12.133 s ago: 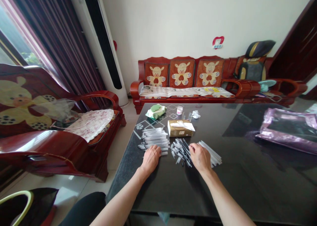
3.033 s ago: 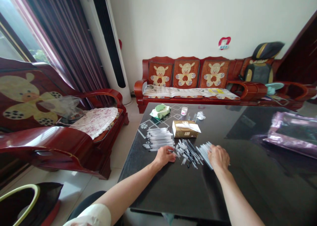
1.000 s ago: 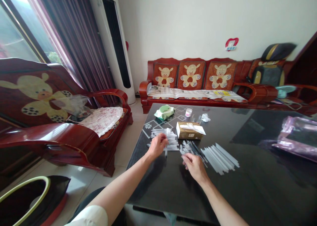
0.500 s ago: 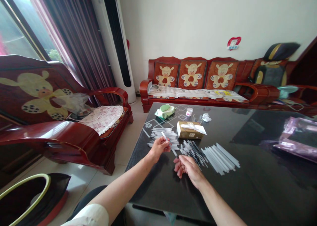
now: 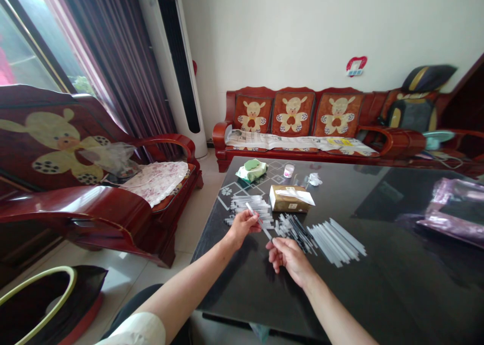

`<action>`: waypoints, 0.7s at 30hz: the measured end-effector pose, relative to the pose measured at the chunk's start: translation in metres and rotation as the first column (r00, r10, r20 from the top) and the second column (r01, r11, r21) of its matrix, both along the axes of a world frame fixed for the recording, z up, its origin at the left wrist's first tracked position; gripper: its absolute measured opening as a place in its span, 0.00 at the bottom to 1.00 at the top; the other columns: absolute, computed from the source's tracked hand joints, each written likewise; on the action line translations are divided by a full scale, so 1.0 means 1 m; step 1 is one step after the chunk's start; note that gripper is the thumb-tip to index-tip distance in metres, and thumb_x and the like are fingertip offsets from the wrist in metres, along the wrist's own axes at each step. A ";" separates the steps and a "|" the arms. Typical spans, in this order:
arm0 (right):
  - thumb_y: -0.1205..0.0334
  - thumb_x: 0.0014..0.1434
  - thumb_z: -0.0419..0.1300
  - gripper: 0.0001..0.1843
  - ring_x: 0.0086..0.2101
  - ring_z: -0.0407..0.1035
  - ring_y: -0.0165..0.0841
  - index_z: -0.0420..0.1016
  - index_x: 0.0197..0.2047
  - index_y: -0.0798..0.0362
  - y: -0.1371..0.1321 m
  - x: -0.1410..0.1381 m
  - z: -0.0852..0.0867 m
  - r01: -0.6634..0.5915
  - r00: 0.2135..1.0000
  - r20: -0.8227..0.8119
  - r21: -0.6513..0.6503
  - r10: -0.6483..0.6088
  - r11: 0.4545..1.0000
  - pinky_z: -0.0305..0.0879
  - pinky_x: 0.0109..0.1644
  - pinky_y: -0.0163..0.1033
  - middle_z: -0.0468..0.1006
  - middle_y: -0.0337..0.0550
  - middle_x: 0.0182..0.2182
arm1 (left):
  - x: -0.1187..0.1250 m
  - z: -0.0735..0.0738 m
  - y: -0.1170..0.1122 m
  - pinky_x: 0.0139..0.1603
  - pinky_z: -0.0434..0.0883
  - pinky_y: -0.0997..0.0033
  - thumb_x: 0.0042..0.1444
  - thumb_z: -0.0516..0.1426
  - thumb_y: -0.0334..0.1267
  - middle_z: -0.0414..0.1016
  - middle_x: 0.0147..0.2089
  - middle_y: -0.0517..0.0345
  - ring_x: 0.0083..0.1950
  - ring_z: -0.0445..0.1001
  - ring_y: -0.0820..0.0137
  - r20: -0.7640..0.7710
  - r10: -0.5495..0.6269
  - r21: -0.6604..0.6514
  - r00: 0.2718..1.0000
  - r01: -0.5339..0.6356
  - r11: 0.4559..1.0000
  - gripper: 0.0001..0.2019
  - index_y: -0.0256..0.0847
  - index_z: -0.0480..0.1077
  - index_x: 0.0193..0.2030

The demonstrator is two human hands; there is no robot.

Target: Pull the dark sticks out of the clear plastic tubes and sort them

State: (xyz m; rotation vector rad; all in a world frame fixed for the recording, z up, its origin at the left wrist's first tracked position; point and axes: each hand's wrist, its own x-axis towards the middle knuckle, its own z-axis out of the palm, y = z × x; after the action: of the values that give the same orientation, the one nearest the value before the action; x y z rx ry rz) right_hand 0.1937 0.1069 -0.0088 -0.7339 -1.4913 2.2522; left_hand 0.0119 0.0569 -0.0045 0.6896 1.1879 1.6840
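Observation:
Both my hands are raised a little above a black glass table (image 5: 378,284). My left hand (image 5: 242,225) is closed on a clear pen barrel (image 5: 252,212) that slants toward my right hand (image 5: 286,254), whose fingertips pinch at its lower end. Behind my left hand lies a stack of assembled pens (image 5: 250,207). Right of it is a heap of dark refills and small caps (image 5: 294,226), then a fan of empty clear tubes (image 5: 336,236).
A brown tissue box (image 5: 289,198), a green wipes pack (image 5: 250,169), a small cup (image 5: 289,170) and crumpled paper (image 5: 314,179) sit farther back. A purple plastic bag (image 5: 454,209) lies at the table's right. Red wooden armchair (image 5: 94,204) on the left, sofa (image 5: 302,128) behind.
Over the last second my left hand lifted a pen barrel from the stack and my right hand came up from the refill heap to meet its lower end. The head view barely shifted.

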 end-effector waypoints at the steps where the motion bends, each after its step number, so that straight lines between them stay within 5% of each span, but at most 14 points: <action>1: 0.46 0.54 0.59 0.20 0.15 0.64 0.25 0.71 0.33 0.58 0.001 0.000 -0.001 0.006 1.000 0.007 0.017 -0.006 1.000 0.61 0.16 0.31 0.74 0.40 0.19 | -0.001 0.000 0.000 0.32 0.73 0.71 0.43 0.66 0.47 0.75 0.30 0.55 0.28 0.74 0.72 -0.002 0.017 -0.009 1.000 -0.017 1.000 0.20 0.34 0.69 0.35; 6: 0.52 0.47 0.66 0.17 0.14 0.63 0.25 0.67 0.29 0.56 0.003 0.002 -0.002 0.102 0.993 0.041 0.128 -0.108 0.986 0.61 0.16 0.31 0.74 0.38 0.18 | -0.015 0.003 0.003 0.29 0.72 0.71 0.40 0.67 0.47 0.71 0.23 0.60 0.22 0.70 0.75 0.012 0.175 -0.047 0.984 -0.174 0.984 0.19 0.34 0.66 0.28; 14: 0.49 0.49 0.61 0.16 0.13 0.61 0.26 0.71 0.28 0.56 0.016 0.007 -0.004 0.108 0.961 0.202 0.353 -0.188 0.929 0.55 0.14 0.30 0.74 0.39 0.17 | -0.021 0.000 0.002 0.30 0.73 0.72 0.43 0.66 0.43 0.70 0.23 0.60 0.22 0.71 0.76 0.067 0.171 -0.075 0.983 -0.165 0.983 0.16 0.34 0.67 0.28; 17: 0.50 0.53 0.57 0.15 0.15 0.64 0.28 0.73 0.28 0.54 0.033 0.019 -0.002 0.083 0.895 0.289 0.643 -0.341 0.762 0.55 0.18 0.32 0.75 0.40 0.18 | -0.016 -0.001 0.002 0.31 0.74 0.71 0.44 0.66 0.43 0.72 0.24 0.59 0.23 0.71 0.76 0.081 0.168 -0.087 0.983 -0.161 0.983 0.15 0.34 0.67 0.28; 21: 0.56 0.54 0.56 0.11 0.26 0.71 0.35 0.75 0.26 0.51 0.057 0.035 0.002 -0.121 0.679 0.341 0.925 -0.650 0.359 0.54 0.25 0.34 0.79 0.46 0.24 | -0.012 -0.003 0.002 0.30 0.74 0.72 0.46 0.66 0.40 0.72 0.25 0.57 0.23 0.71 0.76 0.098 0.181 -0.119 0.979 -0.169 0.978 0.14 0.33 0.67 0.28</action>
State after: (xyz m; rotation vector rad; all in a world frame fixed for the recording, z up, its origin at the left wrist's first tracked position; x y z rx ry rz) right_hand 0.2291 0.1640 -0.0070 -1.3242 -2.2994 0.5074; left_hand -0.0003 0.0590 -0.0073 0.4299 1.2844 1.7620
